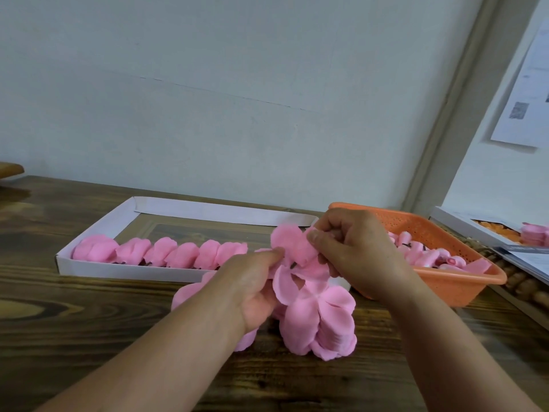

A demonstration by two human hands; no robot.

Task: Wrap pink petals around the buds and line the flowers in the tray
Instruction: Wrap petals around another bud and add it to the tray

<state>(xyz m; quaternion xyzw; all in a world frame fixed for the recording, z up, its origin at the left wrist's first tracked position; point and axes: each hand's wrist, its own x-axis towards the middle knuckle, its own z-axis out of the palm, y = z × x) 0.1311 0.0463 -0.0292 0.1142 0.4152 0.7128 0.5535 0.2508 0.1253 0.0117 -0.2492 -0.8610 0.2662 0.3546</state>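
At centre frame, both hands work one flower: the left hand pinches a pink petal, the right hand curls round the bud end. Left of them, the white tray holds one row of finished flowers; the orange basket at right looks far from emptied.
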